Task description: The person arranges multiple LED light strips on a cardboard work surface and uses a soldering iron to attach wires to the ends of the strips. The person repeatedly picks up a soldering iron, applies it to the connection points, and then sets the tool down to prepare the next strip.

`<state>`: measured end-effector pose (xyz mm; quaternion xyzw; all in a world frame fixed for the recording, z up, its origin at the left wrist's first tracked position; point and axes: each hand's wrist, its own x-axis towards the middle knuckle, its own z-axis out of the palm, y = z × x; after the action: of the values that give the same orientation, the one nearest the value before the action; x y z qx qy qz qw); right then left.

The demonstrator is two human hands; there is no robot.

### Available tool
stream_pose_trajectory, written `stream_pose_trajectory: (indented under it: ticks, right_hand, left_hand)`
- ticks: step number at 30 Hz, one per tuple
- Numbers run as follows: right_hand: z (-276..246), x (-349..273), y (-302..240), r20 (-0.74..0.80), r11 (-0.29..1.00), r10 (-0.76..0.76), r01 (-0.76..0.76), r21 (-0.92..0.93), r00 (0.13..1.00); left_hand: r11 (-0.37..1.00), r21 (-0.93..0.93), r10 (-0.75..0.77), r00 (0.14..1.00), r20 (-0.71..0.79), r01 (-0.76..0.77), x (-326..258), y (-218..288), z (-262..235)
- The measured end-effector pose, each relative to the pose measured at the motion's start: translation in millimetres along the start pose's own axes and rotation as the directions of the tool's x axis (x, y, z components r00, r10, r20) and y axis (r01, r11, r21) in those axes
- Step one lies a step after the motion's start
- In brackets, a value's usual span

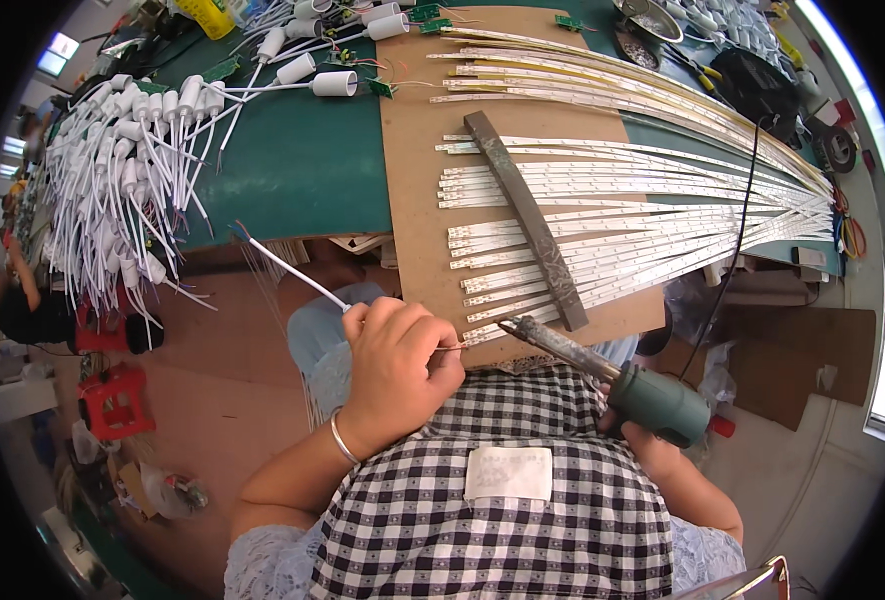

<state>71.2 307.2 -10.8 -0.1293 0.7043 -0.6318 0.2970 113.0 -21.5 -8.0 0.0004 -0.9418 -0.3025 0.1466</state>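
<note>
The left hand [398, 365], a silver bangle [343, 438] at its wrist, pinches a thin white wire [298, 272] whose bare end meets the near end of an LED strip [483, 336]. The right hand [643, 435] grips the green handle of a soldering iron [603, 370], its tip right at that strip end. Many white LED strips [643, 200] fan across a brown board [413, 180] under a dark flat bar [528, 220]. White lamp sockets [123, 130] with wires crowd the green bench [293, 170] at the left.
</note>
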Motion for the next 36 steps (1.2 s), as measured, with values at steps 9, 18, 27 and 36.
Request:
stream_pose_trajectory:
  ticks: [9, 18, 27, 36]
  right_hand:
    - [-7.4, 5.4, 2.2, 0.100, 0.994, -0.107, 0.110, -0.027, 0.989]
    - [24.9, 40.8, -36.4, -0.039, 0.953, 0.002, 0.010, 0.303, 0.999]
    - [69.6, 99.3, -39.1, 0.122, 0.863, -0.176, 0.093, 0.497, 0.977]
    - [71.3, 92.4, -22.1, 0.059, 0.850, -0.229, 0.170, 0.499, 0.972]
  left_hand:
    - [1.000, -0.009, -0.025, 0.997, -0.069, 0.024, 0.8, 2.0, 2.5]
    - [0.959, 0.031, 0.282, 0.959, -0.012, -0.282, -2.9, -4.7, -0.2]
    - [0.973, -0.035, 0.230, 0.971, 0.066, -0.228, 4.4, -11.0, -5.2]
    - [0.997, -0.052, 0.056, 0.996, -0.067, -0.059, -3.4, 1.4, 0.8]
